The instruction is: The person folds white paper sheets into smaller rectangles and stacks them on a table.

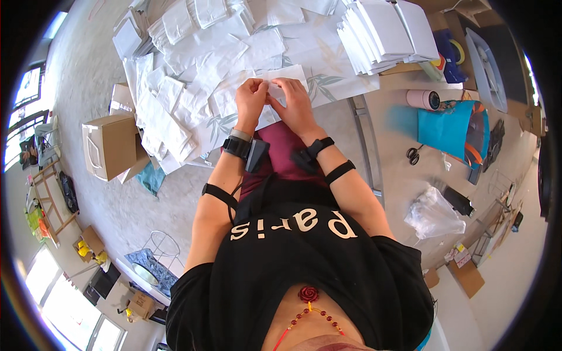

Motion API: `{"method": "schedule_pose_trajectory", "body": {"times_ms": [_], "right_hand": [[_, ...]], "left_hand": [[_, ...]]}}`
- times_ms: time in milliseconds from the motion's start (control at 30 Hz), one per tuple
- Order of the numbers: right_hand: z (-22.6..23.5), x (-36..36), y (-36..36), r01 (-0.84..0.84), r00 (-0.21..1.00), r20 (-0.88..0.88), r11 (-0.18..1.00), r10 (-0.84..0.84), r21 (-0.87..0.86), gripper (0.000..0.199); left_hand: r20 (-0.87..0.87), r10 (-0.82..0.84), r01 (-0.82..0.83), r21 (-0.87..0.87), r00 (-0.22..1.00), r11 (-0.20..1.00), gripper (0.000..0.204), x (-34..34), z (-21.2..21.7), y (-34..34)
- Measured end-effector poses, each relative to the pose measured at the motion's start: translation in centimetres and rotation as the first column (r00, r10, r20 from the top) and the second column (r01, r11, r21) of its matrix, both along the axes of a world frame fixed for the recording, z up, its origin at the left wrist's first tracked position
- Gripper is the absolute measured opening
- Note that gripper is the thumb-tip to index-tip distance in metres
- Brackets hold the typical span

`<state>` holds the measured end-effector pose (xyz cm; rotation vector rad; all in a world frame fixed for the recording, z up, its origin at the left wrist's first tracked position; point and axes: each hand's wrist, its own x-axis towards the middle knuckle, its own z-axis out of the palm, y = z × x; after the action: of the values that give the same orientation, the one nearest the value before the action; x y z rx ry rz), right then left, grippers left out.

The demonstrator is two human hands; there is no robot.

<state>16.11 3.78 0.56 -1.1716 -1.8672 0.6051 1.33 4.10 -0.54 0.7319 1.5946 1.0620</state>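
My left hand point(252, 99) and my right hand point(295, 106) meet at the near edge of the table point(348, 88). The fingertips of both are pinched together on a flat white packet point(298, 74), its far corner showing beyond my fingers. Whether it is paper or thin plastic, I cannot tell. To the left, thin white packets point(167, 114) lie in a loose, overlapping heap. Beyond my hands, more flat whitish sleeves point(257, 47) are spread over the leaf-printed cover. Thick stacks of white folded paper pieces point(374, 35) stand at the far right.
A cardboard box point(111, 146) stands on the floor left of the table. To the right are a pink cylinder point(422, 99), a blue bag point(451, 131), black scissors point(414, 155) and a clear plastic bag point(436, 213). A metal table leg point(366, 143) runs down near my right forearm.
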Motion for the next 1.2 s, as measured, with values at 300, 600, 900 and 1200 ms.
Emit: {"method": "schedule_pose_trajectory", "body": {"times_ms": [300,600,900,1200], "right_hand": [[-1.7,6.2,1.8,0.239,0.967,-0.052,0.957,-0.251,-0.165,0.020],[-2.5,7.1,3.4,0.135,0.991,0.022,0.984,-0.133,-0.119,0.017],[-3.4,7.4,5.2,-0.003,0.981,0.192,1.000,0.005,-0.011,0.022],[-3.8,7.9,5.7,-0.040,0.951,0.306,0.999,0.044,-0.019,0.028]], "left_hand": [[-0.362,-0.011,0.014,0.006,0.932,1.000,0.024,0.1,0.6,-0.4],[-0.558,0.005,0.041,0.070,0.830,0.997,0.023,0.0,0.1,-0.6],[-0.556,0.000,0.033,0.049,0.831,0.998,0.024,0.2,0.0,-0.6],[-0.601,-0.009,0.045,0.045,0.799,0.998,0.024,0.0,-1.0,-0.7]]}}
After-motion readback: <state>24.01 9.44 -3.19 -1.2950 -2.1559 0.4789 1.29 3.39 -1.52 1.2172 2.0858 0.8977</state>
